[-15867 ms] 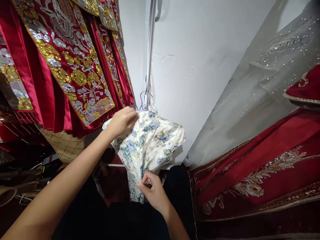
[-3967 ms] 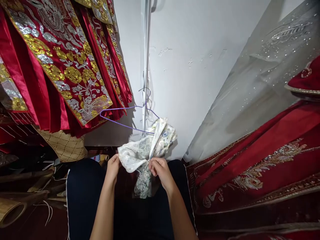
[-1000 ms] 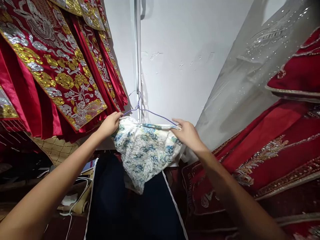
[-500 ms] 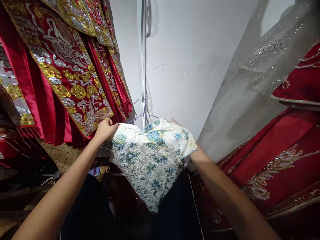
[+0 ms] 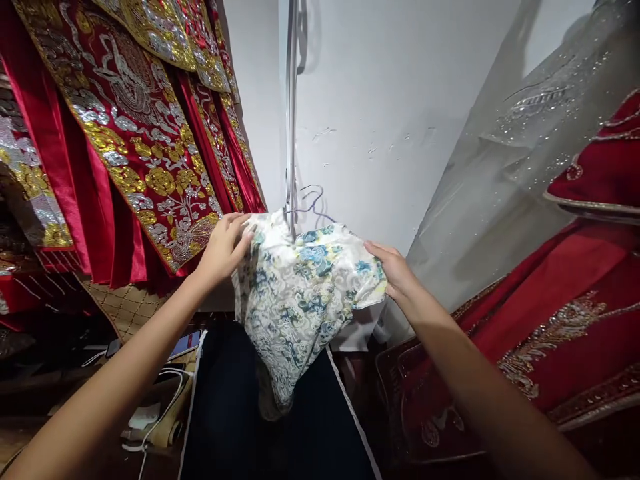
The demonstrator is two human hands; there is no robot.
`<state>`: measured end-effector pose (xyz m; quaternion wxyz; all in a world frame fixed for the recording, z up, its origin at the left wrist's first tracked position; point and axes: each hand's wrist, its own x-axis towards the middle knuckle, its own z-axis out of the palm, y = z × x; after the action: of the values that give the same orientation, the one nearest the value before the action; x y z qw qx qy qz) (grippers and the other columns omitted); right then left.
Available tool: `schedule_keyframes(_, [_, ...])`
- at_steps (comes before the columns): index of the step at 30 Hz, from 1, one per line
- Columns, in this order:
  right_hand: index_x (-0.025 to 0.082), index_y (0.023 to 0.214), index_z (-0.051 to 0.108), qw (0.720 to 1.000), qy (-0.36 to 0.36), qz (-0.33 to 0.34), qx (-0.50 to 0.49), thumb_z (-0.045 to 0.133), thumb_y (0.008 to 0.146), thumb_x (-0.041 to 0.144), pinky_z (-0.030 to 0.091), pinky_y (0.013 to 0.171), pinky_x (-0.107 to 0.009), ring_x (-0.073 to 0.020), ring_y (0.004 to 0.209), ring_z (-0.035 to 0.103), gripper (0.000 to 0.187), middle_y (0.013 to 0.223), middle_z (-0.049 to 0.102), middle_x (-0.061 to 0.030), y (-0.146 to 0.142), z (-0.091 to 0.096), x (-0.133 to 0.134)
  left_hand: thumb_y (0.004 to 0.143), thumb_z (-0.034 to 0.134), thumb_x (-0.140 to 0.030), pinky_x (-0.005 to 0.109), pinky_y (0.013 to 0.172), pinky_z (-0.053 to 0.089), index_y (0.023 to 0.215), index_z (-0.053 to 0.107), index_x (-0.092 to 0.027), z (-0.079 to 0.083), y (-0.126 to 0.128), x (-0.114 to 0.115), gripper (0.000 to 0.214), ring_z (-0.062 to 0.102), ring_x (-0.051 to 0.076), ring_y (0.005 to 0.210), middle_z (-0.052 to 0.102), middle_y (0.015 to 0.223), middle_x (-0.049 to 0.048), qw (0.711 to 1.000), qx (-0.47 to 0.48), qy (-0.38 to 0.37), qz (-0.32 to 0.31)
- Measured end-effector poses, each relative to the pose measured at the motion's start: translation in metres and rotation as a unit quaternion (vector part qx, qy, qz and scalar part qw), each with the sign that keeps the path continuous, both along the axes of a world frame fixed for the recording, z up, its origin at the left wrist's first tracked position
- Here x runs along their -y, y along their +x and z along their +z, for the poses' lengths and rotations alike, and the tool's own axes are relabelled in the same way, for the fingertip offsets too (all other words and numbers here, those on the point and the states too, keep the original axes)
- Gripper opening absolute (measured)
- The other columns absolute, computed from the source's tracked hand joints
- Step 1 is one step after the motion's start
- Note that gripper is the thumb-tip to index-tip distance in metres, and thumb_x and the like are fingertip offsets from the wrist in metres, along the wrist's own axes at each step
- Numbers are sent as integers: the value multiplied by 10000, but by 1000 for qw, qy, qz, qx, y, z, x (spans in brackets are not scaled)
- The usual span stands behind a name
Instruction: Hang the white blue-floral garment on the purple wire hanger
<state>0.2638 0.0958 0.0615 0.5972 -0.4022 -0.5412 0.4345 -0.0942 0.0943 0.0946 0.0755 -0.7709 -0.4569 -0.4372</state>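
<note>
A white short-sleeved shirt (image 5: 305,293) with blue and green flowers hangs on a thin purple hanger (image 5: 313,203) in front of me. The hanger's hook and one arm rise above the collar; the rest is hidden inside the cloth. At the left shoulder, my left hand (image 5: 226,248) is closed on the fabric, thumb in front. My right hand (image 5: 400,270) grips the sleeve on the other side, with some fingers hidden behind it. The shirt's lower part narrows and drapes down over my dark trousers (image 5: 220,400).
Red garments with gold and silver embroidery (image 5: 160,180) hang at the left. A sheer sparkly white fabric (image 5: 480,200) and a red beaded dress (image 5: 565,320) are on the right. A metal pole (image 5: 291,100) stands against the white wall (image 5: 380,87). A phone (image 5: 186,343) and white cable (image 5: 175,393) lie lower left.
The hanger's hook has moved right, away from the pole. Both hands have shifted on the shirt; the right hand now shows at the sleeve. The shirt's bottom has swung left.
</note>
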Motion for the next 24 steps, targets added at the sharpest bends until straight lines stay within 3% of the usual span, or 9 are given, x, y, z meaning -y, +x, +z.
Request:
schedule_keyframes(4, [229,1077,643,998,-35,50,-29,719,746,438,565,676,-382,-277,851,699,398,979,719,-81,-5,5,41,977,402,-488,371,938,469,1133,650,-163,-8,6,19,437,605,236,1019,651,1084,100,986,131,-81,-59])
schedule_keyframes(7, [273,1285,551,968,-40,209,132,724,758,365,557,677,-374,-256,836,685,562,1048,700,-75,-27,3,87,969,381,-537,346,846,488,1126,645,-148,-21,38,36,496,618,212,885,677,974,86,944,207,-202,-161])
schedule_keyframes(10, [279,1361,505,892,6,327,313,768,732,388,533,703,-348,-240,828,663,691,1022,691,-70,-56,0,119,914,521,-484,314,797,479,1088,637,-148,-31,72,60,396,600,184,829,662,926,74,871,307,-317,-217])
schedule_keyframes(13, [311,1297,556,837,66,385,384,774,734,447,503,842,-331,-236,977,640,619,1152,661,-44,-71,-5,118,800,657,-317,273,697,467,1046,631,-162,-37,80,91,292,570,151,728,628,831,45,755,402,-450,-256])
schedule_keyframes(15, [317,1181,629,829,77,378,404,707,806,477,475,924,-347,-236,1057,617,415,1183,651,-29,-69,-11,101,788,639,-279,246,590,428,1022,637,-177,-39,69,111,255,493,119,595,560,702,5,702,422,-508,-268])
schedule_keyframes(16, [310,1136,650,842,80,343,410,673,836,485,462,956,-367,-245,1100,601,348,1206,641,-35,-64,-16,89,809,620,-301,232,526,384,1002,645,-181,-39,59,119,229,421,102,518,498,622,-22,696,413,-526,-260])
schedule_keyframes(20, [292,1326,546,915,98,114,374,691,814,494,376,1078,-453,-311,1385,375,570,1500,414,-89,-43,-38,42,903,537,-486,226,431,202,936,697,-183,-26,17,139,344,210,79,418,320,475,-69,771,246,-549,-207])
schedule_keyframes(22, [255,1323,556,926,80,133,343,687,811,515,410,1039,-432,-309,1334,437,589,1429,495,-106,-35,-45,28,907,529,-521,231,449,238,881,717,-194,-17,0,139,378,308,96,450,423,508,-34,832,157,-502,-174])
schedule_keyframes(24, [194,1059,688,920,36,238,310,634,840,555,489,891,-373,-270,1060,613,426,1100,677,-88,-31,-47,22,901,536,-525,241,510,347,845,720,-215,-11,-13,131,365,476,141,554,579,632,9,902,96,-406,-113])
